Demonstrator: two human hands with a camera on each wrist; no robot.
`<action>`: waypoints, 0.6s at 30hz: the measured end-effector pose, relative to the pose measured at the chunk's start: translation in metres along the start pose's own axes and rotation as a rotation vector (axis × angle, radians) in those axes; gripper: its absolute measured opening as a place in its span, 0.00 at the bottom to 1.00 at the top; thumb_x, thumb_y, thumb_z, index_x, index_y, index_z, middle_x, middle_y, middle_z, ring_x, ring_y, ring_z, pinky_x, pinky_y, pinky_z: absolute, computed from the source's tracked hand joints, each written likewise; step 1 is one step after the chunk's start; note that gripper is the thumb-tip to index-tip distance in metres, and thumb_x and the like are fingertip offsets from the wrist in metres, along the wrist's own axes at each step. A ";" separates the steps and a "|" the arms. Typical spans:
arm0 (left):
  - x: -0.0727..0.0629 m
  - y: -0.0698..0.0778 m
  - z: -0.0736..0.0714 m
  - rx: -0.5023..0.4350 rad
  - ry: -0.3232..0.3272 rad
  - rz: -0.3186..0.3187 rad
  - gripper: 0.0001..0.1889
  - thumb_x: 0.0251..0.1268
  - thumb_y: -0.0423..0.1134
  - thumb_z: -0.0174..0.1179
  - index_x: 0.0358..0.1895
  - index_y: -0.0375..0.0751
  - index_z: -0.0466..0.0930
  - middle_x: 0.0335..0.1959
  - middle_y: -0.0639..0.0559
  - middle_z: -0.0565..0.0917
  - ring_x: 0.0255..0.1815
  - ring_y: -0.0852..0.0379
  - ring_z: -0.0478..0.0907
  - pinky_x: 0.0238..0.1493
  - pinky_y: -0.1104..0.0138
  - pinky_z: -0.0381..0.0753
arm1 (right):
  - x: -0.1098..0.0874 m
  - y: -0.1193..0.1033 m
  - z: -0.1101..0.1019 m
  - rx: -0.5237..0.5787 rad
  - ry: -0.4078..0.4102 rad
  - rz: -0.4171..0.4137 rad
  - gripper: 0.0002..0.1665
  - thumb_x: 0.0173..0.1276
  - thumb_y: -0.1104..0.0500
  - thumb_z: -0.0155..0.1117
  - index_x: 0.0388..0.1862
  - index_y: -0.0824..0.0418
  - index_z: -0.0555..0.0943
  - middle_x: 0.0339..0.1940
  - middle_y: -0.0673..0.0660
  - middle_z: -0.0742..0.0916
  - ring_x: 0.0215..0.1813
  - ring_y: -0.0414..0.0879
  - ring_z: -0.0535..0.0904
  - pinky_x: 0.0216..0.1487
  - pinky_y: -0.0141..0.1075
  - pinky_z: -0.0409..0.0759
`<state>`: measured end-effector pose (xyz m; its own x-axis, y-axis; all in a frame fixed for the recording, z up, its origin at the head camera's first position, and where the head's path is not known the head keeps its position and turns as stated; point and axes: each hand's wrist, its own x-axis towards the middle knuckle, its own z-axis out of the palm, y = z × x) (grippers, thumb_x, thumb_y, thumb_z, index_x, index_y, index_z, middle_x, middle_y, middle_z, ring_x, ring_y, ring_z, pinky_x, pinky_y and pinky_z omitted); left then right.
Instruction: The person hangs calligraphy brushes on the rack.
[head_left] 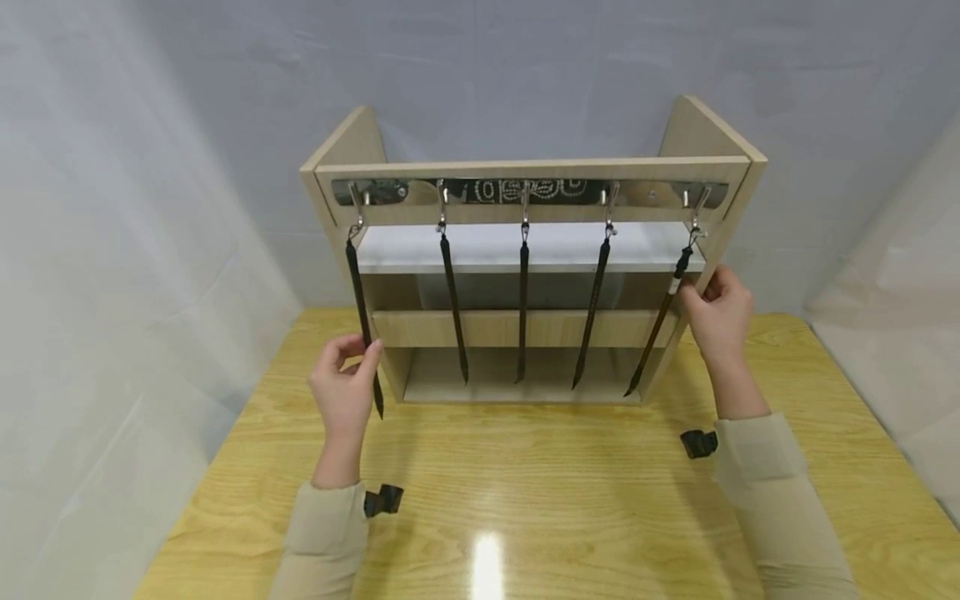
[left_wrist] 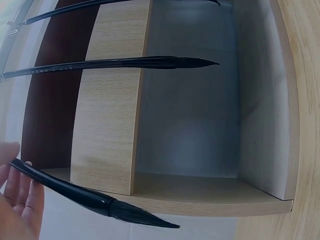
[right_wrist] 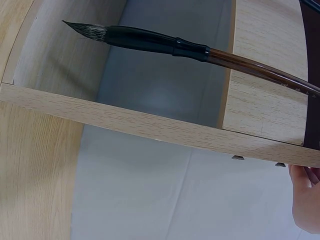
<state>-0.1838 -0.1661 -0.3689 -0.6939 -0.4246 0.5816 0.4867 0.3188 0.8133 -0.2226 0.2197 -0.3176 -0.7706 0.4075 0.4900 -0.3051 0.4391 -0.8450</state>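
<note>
A small wooden shelf has a shiny hook rail across its front. From the hooks hang several dark calligraphy brushes, tips down. My left hand pinches the leftmost brush between thumb and fingers, partway down its handle. In the left wrist view that brush slants with its dark bristle tip free. My right hand grips the shelf's right side panel, thumb at the front edge and the other fingers partly hidden behind it. Just beside the thumb hangs the rightmost brush, brown-handled with a pale band.
The shelf stands on a yellow wood-grain table. White sheeting covers the left side and the back. Three other brushes, including the middle one, hang in front of the lower compartments. Black wrist mounts sit by both sleeves.
</note>
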 end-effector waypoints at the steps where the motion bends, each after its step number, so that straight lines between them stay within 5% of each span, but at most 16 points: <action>1: 0.000 0.000 0.000 -0.001 0.002 -0.001 0.11 0.51 0.29 0.62 0.33 0.23 0.75 0.28 0.42 0.77 0.29 0.64 0.74 0.27 0.76 0.76 | 0.000 -0.001 0.000 0.001 0.001 -0.001 0.07 0.54 0.67 0.54 0.32 0.70 0.75 0.17 0.37 0.75 0.22 0.31 0.70 0.22 0.21 0.68; 15: -0.001 0.023 -0.001 0.021 0.056 -0.012 0.09 0.50 0.24 0.61 0.31 0.19 0.73 0.27 0.37 0.77 0.29 0.65 0.73 0.27 0.78 0.74 | 0.006 0.015 0.003 0.027 0.001 0.007 0.06 0.54 0.69 0.55 0.32 0.67 0.76 0.18 0.38 0.76 0.23 0.32 0.72 0.23 0.21 0.69; 18: 0.000 0.015 -0.002 0.014 0.065 -0.009 0.09 0.49 0.25 0.62 0.31 0.20 0.74 0.27 0.39 0.77 0.28 0.65 0.73 0.26 0.78 0.74 | 0.005 0.012 0.002 0.033 0.001 0.002 0.07 0.54 0.69 0.55 0.33 0.69 0.76 0.18 0.38 0.76 0.23 0.32 0.72 0.23 0.21 0.69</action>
<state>-0.1756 -0.1626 -0.3565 -0.6621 -0.4811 0.5746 0.4727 0.3267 0.8184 -0.2315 0.2253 -0.3261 -0.7707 0.4092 0.4884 -0.3217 0.4117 -0.8526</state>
